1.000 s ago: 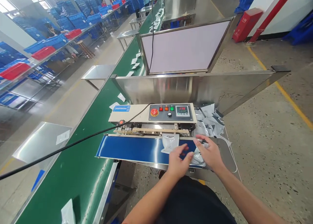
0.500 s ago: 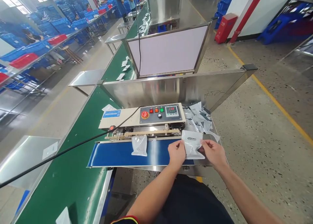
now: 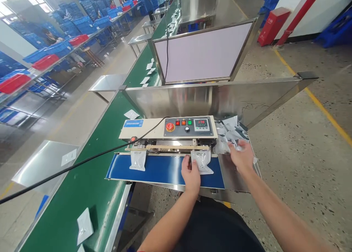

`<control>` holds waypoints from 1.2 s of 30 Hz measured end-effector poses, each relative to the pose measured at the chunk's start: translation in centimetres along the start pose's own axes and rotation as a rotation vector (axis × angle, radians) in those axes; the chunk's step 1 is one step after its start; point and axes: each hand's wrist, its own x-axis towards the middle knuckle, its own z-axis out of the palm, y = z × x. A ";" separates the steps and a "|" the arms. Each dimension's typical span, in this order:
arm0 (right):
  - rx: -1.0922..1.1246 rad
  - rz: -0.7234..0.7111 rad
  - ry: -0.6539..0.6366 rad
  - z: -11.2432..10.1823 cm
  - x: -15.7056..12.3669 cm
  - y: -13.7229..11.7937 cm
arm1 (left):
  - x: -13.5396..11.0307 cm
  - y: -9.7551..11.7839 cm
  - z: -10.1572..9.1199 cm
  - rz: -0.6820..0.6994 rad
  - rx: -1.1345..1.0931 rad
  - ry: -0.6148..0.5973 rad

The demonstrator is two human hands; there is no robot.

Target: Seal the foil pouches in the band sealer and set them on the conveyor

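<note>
- The sealer (image 3: 154, 129) stands across the middle, with its control panel (image 3: 189, 126) on top at its right end and a blue belt (image 3: 162, 169) running along its front.
- The left hand (image 3: 191, 175) rests on the blue belt in front of the sealer's right end. Its fingers (image 3: 189, 162) are stretched forward and close together, with the tips on the left edge of a pouch (image 3: 202, 159). Whether they pinch it or only press on it cannot be told.
- That pouch lies flat on the belt, and its top edge is in the slot under the sealer's right end.
- The right hand (image 3: 242, 156) is just right of the sealer, over the steel bench (image 3: 236, 176), with its back to the camera. Its fingers are down in the heap of pouches (image 3: 229, 132), so they are hidden. Whether they are apart or closed on anything cannot be told.
- The heap of pouches lies on the bench against the sealer's right end.
- A second pouch (image 3: 138, 160) lies on the belt under the sealer's left end, well apart from both hands.
- A black cable (image 3: 82, 164) leaves the top of the sealer and runs off to the left over the green conveyor (image 3: 82, 193).
- A steel screen (image 3: 209, 98) stands upright just behind the sealer.
</note>
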 end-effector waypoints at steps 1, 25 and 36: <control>-0.031 -0.002 0.092 -0.4 1.2 -0.4 | -0.6 0.2 -0.6 0.076 0.036 0.052; 0.158 -0.042 -0.397 -7.2 -7.7 3.1 | -3.1 0.6 5.4 0.058 0.122 -0.601; 0.189 0.191 -0.381 -0.9 -5.0 0.3 | 2.9 0.1 4.1 -0.191 0.037 -0.312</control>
